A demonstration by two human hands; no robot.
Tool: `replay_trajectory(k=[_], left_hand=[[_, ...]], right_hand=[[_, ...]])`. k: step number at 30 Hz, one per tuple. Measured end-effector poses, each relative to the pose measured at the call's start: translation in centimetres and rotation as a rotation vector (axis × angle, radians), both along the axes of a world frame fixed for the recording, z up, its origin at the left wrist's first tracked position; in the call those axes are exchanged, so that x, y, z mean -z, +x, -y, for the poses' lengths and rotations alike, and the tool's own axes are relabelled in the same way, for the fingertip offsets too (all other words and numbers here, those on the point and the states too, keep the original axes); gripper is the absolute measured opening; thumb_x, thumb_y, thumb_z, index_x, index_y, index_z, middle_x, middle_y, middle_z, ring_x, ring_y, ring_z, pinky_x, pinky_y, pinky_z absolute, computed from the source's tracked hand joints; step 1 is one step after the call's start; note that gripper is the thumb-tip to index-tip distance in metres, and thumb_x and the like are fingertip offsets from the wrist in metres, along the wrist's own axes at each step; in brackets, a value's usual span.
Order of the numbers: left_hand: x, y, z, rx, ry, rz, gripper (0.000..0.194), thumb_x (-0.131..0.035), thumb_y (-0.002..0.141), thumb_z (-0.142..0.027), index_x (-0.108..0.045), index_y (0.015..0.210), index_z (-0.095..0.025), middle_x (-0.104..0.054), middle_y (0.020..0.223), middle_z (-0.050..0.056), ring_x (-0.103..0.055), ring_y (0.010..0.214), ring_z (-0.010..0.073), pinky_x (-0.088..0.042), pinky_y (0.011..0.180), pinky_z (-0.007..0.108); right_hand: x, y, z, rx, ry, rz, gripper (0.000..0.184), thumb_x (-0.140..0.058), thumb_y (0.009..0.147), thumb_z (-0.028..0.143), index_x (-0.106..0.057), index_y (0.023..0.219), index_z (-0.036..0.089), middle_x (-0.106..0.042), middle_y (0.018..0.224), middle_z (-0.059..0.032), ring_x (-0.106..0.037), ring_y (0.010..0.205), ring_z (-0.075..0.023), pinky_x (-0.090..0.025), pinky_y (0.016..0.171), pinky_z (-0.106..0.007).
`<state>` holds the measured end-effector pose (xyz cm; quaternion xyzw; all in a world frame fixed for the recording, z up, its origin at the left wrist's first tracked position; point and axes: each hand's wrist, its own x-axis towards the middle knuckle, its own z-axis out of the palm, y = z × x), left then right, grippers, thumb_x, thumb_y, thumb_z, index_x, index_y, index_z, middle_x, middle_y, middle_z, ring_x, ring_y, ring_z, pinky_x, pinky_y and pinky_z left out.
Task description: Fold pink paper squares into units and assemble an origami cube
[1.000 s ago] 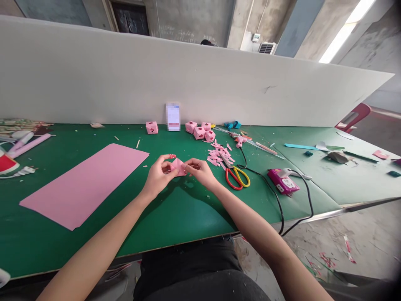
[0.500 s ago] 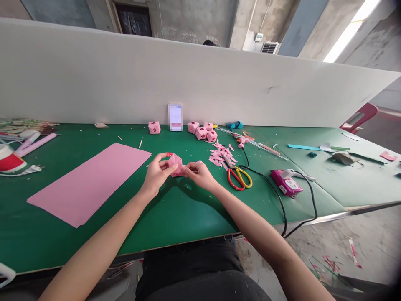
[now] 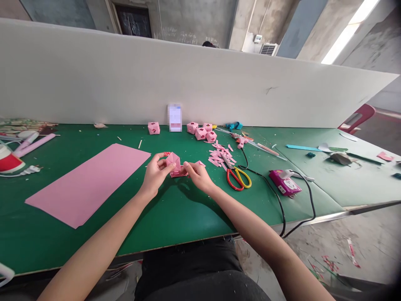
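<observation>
My left hand [image 3: 156, 173] pinches a folded pink paper piece [image 3: 173, 160] between thumb and fingers, its creased, many-sided face toward me. A red wrap shows on one finger. My right hand [image 3: 199, 174] is closed at the piece's right side, thumb and finger pressed on a low pink fold. A small pink paper tip [image 3: 201, 163] pokes out beyond the right fingers; whether it joins the held piece I cannot tell. Pink paper strips [image 3: 219, 154] and scissors [image 3: 238, 177] with one red and one yellow handle lie to the right.
Stacked pink sheets [image 3: 90, 184] lie left on the green table [image 3: 175, 225]. Several folded pink paper balls [image 3: 201, 133] and a phone [image 3: 174, 118] stand near the white partition [image 3: 194, 79]. A pink glue gun [image 3: 241, 142] and purple power strip [image 3: 284, 182] with black cord sit right.
The folded paper has turned and opened out between my hands, its creased face now upright in the left. My right hand has shifted slightly right, and the small pink tip has appeared beyond it.
</observation>
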<state>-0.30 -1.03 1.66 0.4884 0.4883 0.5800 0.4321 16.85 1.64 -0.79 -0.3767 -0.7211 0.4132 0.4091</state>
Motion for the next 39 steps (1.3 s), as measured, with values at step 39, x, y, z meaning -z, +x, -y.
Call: replay_trajectory(k=[39], left_hand=[[0.0,0.5,0.3,0.167,-0.097,-0.097,0.056,-0.079,0.072,-0.035,-0.054,0.121,-0.020,-0.075,0.088,0.003,-0.071,0.079,0.0208,-0.054,0.075,0.035]], right_hand=[[-1.4,1.6,-1.0,-0.099,-0.514,-0.449,0.037,-0.087,0.066,0.048,-0.075,0.082,0.017,-0.069,0.077,-0.0013,-0.059,0.070,-0.0114,-0.046,0.064,-0.024]])
